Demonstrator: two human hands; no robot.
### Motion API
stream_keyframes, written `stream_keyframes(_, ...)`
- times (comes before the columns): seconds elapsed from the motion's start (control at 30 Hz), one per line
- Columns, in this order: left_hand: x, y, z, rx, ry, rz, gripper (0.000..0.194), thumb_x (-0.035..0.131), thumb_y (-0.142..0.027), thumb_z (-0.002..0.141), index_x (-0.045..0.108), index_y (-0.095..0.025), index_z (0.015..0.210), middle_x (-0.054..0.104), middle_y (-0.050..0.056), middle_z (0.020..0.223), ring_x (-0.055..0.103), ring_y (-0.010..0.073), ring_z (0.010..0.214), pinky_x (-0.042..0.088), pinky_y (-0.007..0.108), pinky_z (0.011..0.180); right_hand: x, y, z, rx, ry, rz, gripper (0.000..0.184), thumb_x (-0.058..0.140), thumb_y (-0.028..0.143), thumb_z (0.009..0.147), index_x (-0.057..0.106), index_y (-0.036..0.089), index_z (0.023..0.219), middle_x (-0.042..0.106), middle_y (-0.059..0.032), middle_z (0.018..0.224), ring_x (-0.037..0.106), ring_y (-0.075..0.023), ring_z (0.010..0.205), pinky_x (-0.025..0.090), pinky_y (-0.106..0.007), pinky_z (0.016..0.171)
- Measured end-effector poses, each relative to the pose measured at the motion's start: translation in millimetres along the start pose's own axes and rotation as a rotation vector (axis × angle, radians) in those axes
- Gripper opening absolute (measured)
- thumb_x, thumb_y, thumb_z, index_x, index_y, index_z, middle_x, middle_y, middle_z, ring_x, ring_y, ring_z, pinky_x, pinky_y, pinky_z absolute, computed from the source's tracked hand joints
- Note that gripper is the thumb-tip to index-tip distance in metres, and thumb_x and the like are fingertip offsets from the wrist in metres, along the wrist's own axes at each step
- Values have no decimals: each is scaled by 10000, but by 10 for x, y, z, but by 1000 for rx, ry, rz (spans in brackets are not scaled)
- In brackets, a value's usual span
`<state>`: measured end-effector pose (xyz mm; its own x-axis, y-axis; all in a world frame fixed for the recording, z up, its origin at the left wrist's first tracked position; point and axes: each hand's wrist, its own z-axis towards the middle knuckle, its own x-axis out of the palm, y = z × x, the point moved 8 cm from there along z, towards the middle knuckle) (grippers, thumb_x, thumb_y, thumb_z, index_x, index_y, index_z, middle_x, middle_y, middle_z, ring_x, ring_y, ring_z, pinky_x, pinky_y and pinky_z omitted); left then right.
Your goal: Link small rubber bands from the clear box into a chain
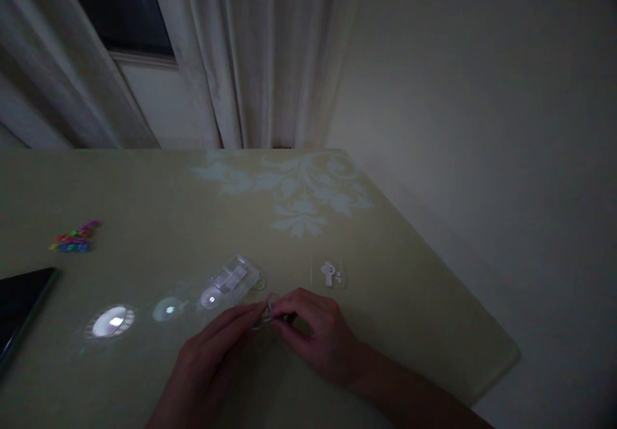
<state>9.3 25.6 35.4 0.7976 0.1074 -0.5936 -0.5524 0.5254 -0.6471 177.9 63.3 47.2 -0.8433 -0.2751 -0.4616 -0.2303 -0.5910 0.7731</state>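
Both my hands meet low over the pale green table [395,249]. My left hand [212,358] and my right hand [318,339] pinch a small clear object [267,310] between their fingertips; I cannot make out what it is. Just beyond the fingers lies a small clear plastic bag [236,278] with white pieces inside. A second tiny clear packet [330,274] with a white part lies to the right of it.
A heap of small colourful pieces [74,236] lies at the far left. A dark tablet or screen [22,303] sits at the left edge. Lamp reflections glare on the tabletop. Curtains [260,56] and a window are behind; a bare wall stands at right.
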Motion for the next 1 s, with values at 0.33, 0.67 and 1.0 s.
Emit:
stream_keyframes(0.33,62,4,-46,12,42,-29,478,601,-222,1016,598,-350,1476,768,0,1320,798,198,1064,638,238,903,7,132,-21,-99,-65,17,106,657,140,982,712,207,1043,780,-50,938,745,-148,862,594,-242,824)
stream_keyframes(0.67,-88,-37,78,-108,-56,-69,206,651,-197,954,742,-302,1107,829,-49,1002,804,118,870,621,146,805,42,221,-1,-171,43,-24,139,652,161,995,702,204,1117,773,-74,1041,724,-170,961,593,-276,871)
stream_keyframes(1.0,-374,179,61,-383,-232,-59,184,666,-405,945,795,-322,1046,848,-30,1031,820,180,893,647,227,817,427,33,-120,-72,305,-418,251,656,335,1027,677,241,1259,669,-87,1251,620,-239,1120,525,-388,1010)
